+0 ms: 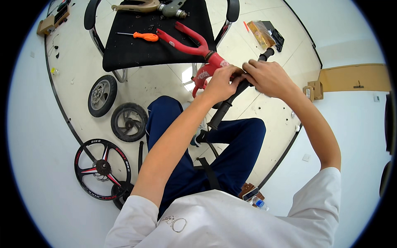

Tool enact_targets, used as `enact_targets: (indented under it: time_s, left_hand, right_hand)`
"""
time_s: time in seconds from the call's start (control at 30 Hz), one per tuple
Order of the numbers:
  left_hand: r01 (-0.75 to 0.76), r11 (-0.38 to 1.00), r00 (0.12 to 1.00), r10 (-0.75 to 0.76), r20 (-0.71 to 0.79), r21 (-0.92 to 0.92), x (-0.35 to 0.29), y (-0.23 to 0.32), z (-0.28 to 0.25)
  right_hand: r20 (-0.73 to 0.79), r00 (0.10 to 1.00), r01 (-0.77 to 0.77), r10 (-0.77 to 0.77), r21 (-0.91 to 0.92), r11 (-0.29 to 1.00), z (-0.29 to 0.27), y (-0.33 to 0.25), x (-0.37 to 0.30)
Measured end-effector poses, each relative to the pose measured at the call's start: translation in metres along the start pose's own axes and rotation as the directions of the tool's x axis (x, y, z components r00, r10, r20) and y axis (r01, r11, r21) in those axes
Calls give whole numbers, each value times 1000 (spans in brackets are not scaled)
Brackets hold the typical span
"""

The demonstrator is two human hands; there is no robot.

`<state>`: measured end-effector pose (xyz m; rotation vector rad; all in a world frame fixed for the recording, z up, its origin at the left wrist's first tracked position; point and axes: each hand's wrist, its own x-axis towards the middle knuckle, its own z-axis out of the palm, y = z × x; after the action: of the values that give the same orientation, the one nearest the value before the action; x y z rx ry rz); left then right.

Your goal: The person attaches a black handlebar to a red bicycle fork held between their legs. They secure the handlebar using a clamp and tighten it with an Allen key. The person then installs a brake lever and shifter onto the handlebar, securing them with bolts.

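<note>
A black handlebar [237, 94] with rubber grips slants across in front of me, one end near my knee and the other past my right hand. Next to its middle is a red bike frame with a fork [194, 45], the fork's two prongs pointing at the chair. My left hand [223, 84] has its fingers bent in a pinch at the handlebar's middle. My right hand [268, 77] meets it there, thumb and fingers curled in on the bar. The fingers hide whatever small part lies between them.
A black chair [124, 51] holds an orange screwdriver [145, 36], a drill-like tool [171, 9] and small loose parts. Left on the floor are a spoked wheel [86, 170] and two smaller wheels [92, 108] [117, 131]. A tool case [276, 37] lies far right; a bottle [259, 203] stands near my right hip.
</note>
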<state>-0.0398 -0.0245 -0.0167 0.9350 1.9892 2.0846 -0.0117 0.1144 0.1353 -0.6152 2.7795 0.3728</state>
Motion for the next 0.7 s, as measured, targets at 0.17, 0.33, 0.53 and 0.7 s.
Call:
enact_targets:
  time_s: [0.17, 0.33, 0.53, 0.7]
  left_hand:
    - [-28, 999, 1000, 28, -12, -17, -1, 5, -2]
    - [-10, 1000, 1000, 9, -4, -30, -2, 2, -1]
    - [-20, 1000, 1000, 20, 6, 10, -4, 5, -5]
    - [-28, 999, 999, 29, -28, 30, -3, 7, -5]
  right_hand:
    - [-64, 997, 57, -50, 122, 991, 13, 8, -4]
    - [-33, 999, -28, 32, 106, 994, 11, 3, -2]
    - [-85, 995, 53, -42, 128, 990, 3, 0, -4]
    - [-104, 994, 40, -29, 106, 994, 18, 1, 2]
